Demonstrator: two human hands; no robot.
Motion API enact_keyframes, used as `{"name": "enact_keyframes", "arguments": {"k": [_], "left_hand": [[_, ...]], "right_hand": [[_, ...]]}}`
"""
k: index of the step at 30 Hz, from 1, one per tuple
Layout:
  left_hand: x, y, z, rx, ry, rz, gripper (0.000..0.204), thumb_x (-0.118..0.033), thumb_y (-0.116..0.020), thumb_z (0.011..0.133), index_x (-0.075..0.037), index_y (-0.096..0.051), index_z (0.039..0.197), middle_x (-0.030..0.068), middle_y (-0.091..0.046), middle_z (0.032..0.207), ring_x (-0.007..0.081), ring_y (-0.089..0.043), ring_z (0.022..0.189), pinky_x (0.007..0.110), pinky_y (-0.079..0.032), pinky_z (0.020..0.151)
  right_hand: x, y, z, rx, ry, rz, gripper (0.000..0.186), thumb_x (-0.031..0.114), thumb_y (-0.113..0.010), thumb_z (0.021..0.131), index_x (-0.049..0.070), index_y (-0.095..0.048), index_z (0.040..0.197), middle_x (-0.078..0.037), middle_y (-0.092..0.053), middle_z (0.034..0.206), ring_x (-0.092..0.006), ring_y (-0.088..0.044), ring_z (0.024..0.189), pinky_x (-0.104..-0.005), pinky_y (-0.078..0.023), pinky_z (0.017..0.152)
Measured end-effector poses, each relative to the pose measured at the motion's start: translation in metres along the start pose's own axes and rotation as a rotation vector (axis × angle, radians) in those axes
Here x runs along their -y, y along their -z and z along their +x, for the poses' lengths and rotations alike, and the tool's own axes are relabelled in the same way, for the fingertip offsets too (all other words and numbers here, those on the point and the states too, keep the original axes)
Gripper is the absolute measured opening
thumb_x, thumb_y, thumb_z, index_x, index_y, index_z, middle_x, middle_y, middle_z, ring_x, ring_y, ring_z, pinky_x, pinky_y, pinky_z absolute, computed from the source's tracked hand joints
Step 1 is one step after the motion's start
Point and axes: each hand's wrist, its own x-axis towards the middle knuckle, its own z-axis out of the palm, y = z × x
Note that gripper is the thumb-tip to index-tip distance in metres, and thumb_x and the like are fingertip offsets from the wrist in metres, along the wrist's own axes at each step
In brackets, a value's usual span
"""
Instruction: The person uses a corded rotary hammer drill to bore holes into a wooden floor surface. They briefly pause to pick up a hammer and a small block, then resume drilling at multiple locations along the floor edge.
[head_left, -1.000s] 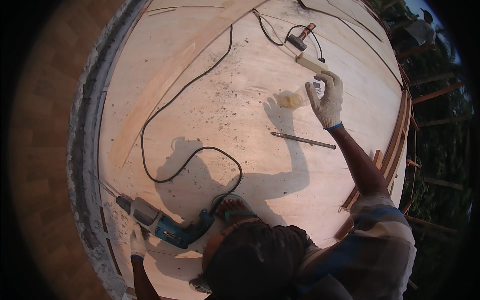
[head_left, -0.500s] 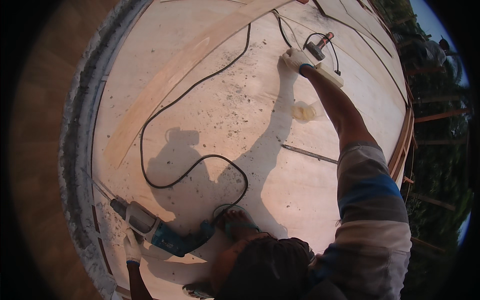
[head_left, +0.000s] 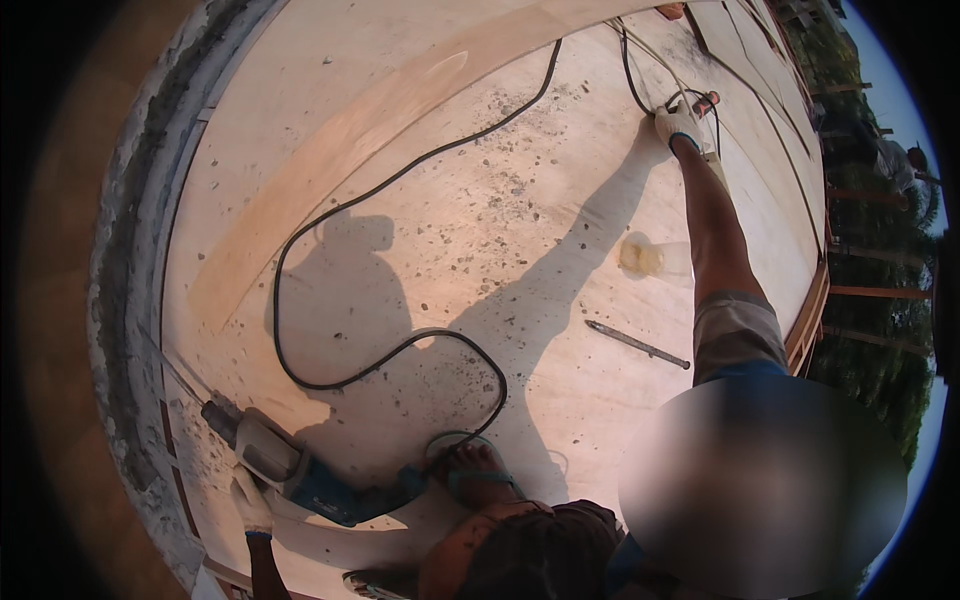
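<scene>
At lower left, a teal and grey rotary hammer drill (head_left: 320, 490) lies tilted, its long bit toward the concrete edge. My left hand (head_left: 252, 503), in a white glove, is closed against its front end; the fingers are partly hidden. At the upper right my gloved right hand (head_left: 680, 126) is closed where the black power cable (head_left: 285, 330) reaches it; the cable's end is hidden. Beside my right wrist shows part of a white power strip (head_left: 713, 158). Just beyond the fingers is the orange grip of a hammer (head_left: 708, 102), its head mostly covered.
A metal chisel bit (head_left: 638, 344) and a clear bag with something yellowish (head_left: 643, 257) lie on the boards. A long plank (head_left: 350, 140) crosses the upper left. Rubble bits (head_left: 515, 185) are scattered about. Rough concrete edging (head_left: 115, 330) borders the left. Another person (head_left: 893, 162) is far right.
My right hand has moved farther over the power strip and hammer, covering more of both. The view has shifted. My left hand stays at the drill's front.
</scene>
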Motion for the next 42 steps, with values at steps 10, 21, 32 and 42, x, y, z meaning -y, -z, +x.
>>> {"name": "enact_keyframes", "arguments": {"k": [10, 21, 32, 42], "left_hand": [[-0.022, 0.007, 0.012, 0.072, 0.118, -0.002, 0.093, -0.078, -0.037, 0.115, 0.009, -0.069, 0.113, 0.0096, -0.069, 0.092, 0.0188, -0.064, 0.085, 0.038, -0.053, 0.081], [-0.083, 0.034, -0.019, 0.328, 0.099, 0.205, 0.099, -0.084, -0.036, 0.111, 0.006, -0.076, 0.115, 0.0147, -0.078, 0.097, 0.0259, -0.075, 0.094, 0.040, -0.058, 0.089], [-0.106, 0.116, -0.149, 0.290, -0.040, 0.703, 0.070, -0.058, -0.044, 0.118, 0.004, -0.076, 0.116, 0.0313, -0.077, 0.114, 0.0525, -0.071, 0.110, 0.055, -0.055, 0.098], [-0.001, 0.082, -0.227, 0.198, 0.230, 0.321, 0.077, -0.068, -0.043, 0.116, -0.001, -0.074, 0.135, 0.0276, -0.077, 0.119, 0.0429, -0.072, 0.121, 0.049, -0.054, 0.107]], "right_hand": [[0.031, 0.012, -0.071, -0.019, 0.102, -0.042, 0.062, 0.056, -0.051, 0.107, 0.011, -0.072, 0.145, -0.024, -0.066, 0.155, -0.0432, -0.066, 0.141, -0.0549, -0.051, 0.119], [0.131, 0.052, -0.309, -0.034, 0.705, 0.335, 0.052, 0.045, -0.064, 0.105, 0.002, -0.067, 0.135, -0.029, -0.073, 0.124, -0.0485, -0.071, 0.113, -0.0568, -0.055, 0.100], [0.185, 0.104, -0.412, 0.303, 1.555, 0.349, 0.059, 0.027, -0.071, 0.098, 0.007, -0.064, 0.153, -0.018, -0.062, 0.159, -0.0425, -0.062, 0.140, -0.0515, -0.051, 0.117], [0.194, 0.047, -0.343, -0.130, 1.639, 0.196, 0.078, 0.011, -0.075, 0.087, 0.013, -0.054, 0.162, -0.019, -0.049, 0.172, -0.0464, -0.047, 0.156, -0.0583, -0.037, 0.130]]}}
